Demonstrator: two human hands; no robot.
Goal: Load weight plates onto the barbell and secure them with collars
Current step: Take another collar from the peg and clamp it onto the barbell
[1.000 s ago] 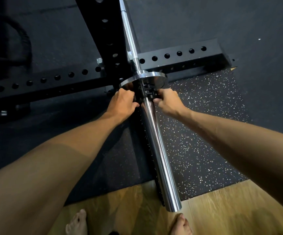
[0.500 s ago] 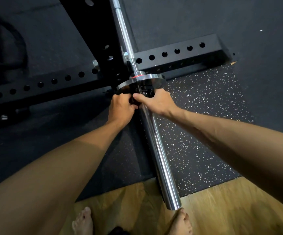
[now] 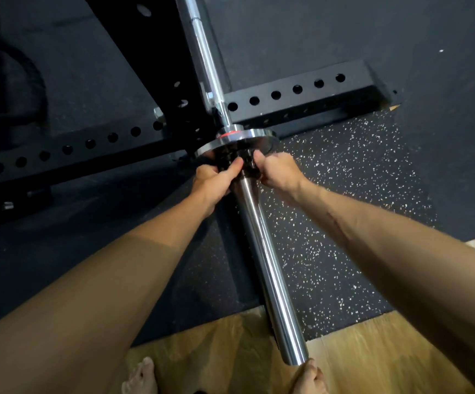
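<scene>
A chrome barbell sleeve (image 3: 267,268) runs from the rack toward me, its end above my feet. One small silver weight plate (image 3: 242,137) sits on the sleeve against the bar's shoulder, where a thin red ring shows. A black collar (image 3: 246,162) is on the sleeve right against the plate. My left hand (image 3: 212,180) grips the collar from the left, thumb across it. My right hand (image 3: 277,172) holds it from the right. The collar is mostly hidden by my fingers.
A black rack upright (image 3: 145,52) and a perforated black base beam (image 3: 301,92) stand behind the plate. Speckled rubber matting (image 3: 344,194) lies under the sleeve, wooden floor (image 3: 216,351) nearer me. My bare feet are at the bottom edge. A dark rounded object sits far left.
Both hands stay on the collar at the plate. My right hand has drawn back from across the sleeve to its right side, and my left thumb now lies over the collar.
</scene>
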